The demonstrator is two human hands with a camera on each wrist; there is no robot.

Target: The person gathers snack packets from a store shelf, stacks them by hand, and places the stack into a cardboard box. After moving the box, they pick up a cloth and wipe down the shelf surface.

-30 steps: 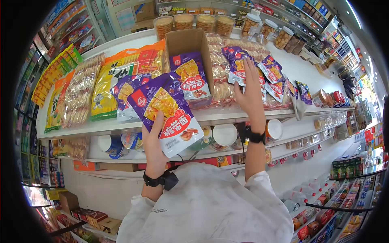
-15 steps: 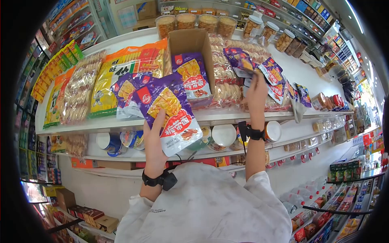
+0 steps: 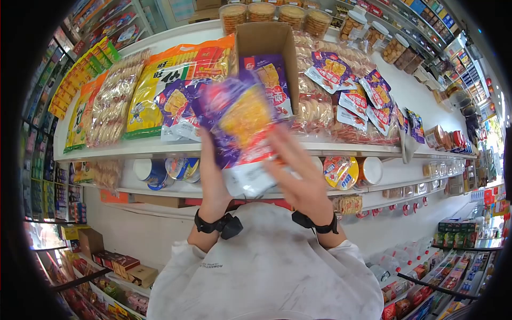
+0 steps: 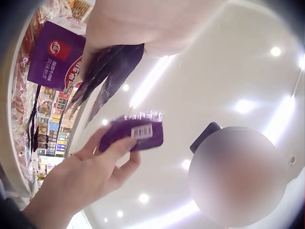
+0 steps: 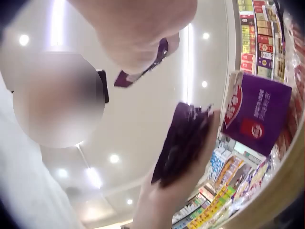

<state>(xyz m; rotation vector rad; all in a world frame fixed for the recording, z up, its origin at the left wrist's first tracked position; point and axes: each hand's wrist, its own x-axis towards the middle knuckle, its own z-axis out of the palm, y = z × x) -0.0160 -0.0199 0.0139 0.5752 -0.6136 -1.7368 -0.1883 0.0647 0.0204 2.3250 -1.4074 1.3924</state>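
My left hand [image 3: 213,184] grips a bundle of purple-and-white snack packets [image 3: 245,125], blurred in the head view and held upright over the shelf's front edge. Close beside it, my right hand [image 3: 301,178] pinches another purple snack packet [image 4: 148,136] between thumb and fingers; its barcode side faces the left wrist camera. In the right wrist view, the left hand's bundle [image 5: 178,143] stands a little apart from the right hand's packet [image 5: 123,79]. Behind the hands is an open carton [image 3: 265,37] holding more of these packets [image 3: 277,80].
More purple packets [image 3: 328,69] lie on bagged round biscuits [image 3: 312,117] right of the carton. A few packets [image 3: 176,104] rest to its left, by a big yellow bag of rice crackers [image 3: 160,85]. Biscuit tubs [image 3: 261,16] line the back; tubs [image 3: 341,170] fill the lower shelf.
My right hand reached the packets right of the carton, picked one up and brought it left and down beside the left hand. The left hand kept its bundle.
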